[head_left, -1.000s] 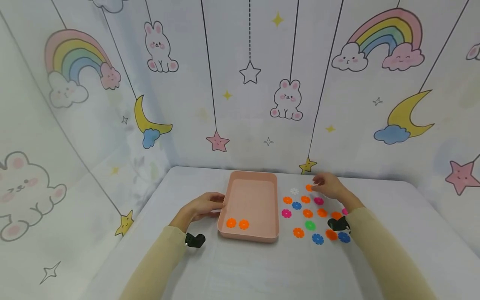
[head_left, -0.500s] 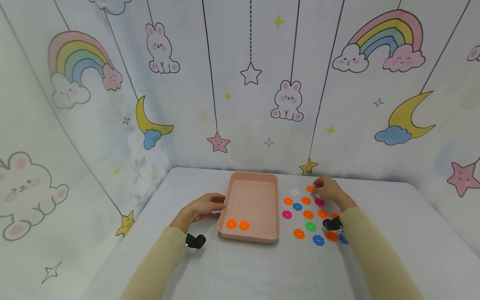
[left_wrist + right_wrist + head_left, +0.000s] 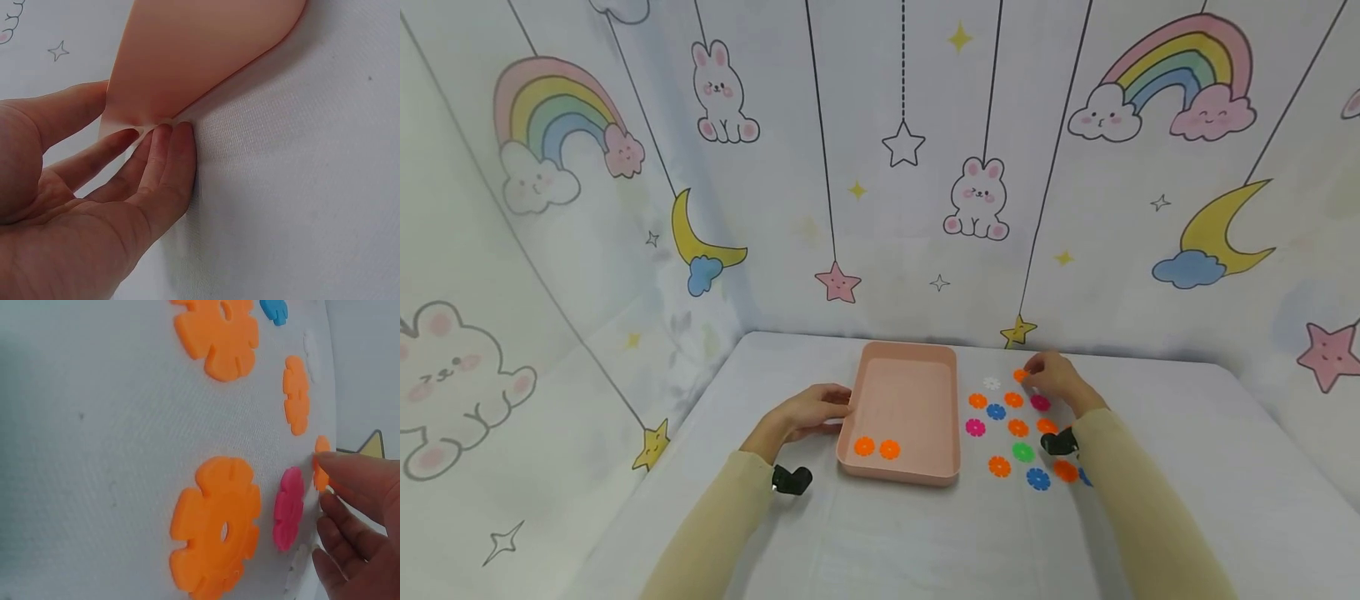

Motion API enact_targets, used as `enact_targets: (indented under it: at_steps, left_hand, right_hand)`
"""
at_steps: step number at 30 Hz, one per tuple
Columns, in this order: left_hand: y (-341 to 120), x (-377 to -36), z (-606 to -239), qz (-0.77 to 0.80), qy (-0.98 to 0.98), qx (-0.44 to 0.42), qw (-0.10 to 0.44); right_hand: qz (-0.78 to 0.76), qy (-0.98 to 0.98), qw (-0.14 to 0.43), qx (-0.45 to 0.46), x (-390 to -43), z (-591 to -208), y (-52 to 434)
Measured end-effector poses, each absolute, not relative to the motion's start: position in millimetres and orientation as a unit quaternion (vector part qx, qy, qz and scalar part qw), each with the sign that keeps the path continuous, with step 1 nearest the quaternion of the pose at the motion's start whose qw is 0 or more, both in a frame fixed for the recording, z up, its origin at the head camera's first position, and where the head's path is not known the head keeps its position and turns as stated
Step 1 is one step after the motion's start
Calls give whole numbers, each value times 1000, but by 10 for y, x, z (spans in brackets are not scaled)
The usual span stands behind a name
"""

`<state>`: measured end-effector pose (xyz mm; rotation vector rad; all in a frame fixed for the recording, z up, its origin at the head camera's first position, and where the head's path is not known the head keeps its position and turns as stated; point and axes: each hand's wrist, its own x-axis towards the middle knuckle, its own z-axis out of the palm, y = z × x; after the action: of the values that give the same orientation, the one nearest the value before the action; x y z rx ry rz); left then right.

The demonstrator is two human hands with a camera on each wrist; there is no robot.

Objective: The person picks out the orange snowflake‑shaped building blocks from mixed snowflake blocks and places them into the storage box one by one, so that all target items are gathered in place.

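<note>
In the head view my left hand (image 3: 811, 408) rests at the left wall of a shallow pink tray (image 3: 906, 479). The left wrist view shows the thumb (image 3: 78, 112) at the tray's rim and bent fingers against its outer side. Two orange notched plastic discs, like flowers (image 3: 890, 449), lie inside the tray near its front. My right hand (image 3: 1054, 377) is at the far end of the loose discs, thumb and index finger at an orange flower-shaped disc (image 3: 321, 464), which they pinch at its edge. A magenta disc (image 3: 289, 509) lies just beside those fingers.
Right of the tray, several loose discs lie flat, among them a green one (image 3: 1023, 452), blue ones (image 3: 1038, 479) and a white one (image 3: 992, 383). My right sleeve (image 3: 1138, 492) partly covers some. A patterned cloth backdrop (image 3: 887, 208) rises behind the white table.
My right hand has come down slightly onto the far orange disc, and its forearm has shifted left over the discs. The disc has hardly moved. My left hand and the tray look unchanged.
</note>
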<state>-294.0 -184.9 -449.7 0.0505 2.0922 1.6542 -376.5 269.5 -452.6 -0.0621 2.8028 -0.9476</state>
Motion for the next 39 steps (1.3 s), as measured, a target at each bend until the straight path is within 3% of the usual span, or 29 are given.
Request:
enact_targets:
  at_steps: [17, 39]
  left_hand:
    - [-1838, -2964, -4477, 598, 766, 18, 237]
    - [-1845, -2945, -4477, 592, 769, 28, 240]
  right_hand:
    - [-320, 945, 35, -61, -3704, -4425, 2677]
    - [-358, 925, 17, -129, -3308, -4202, 2521]
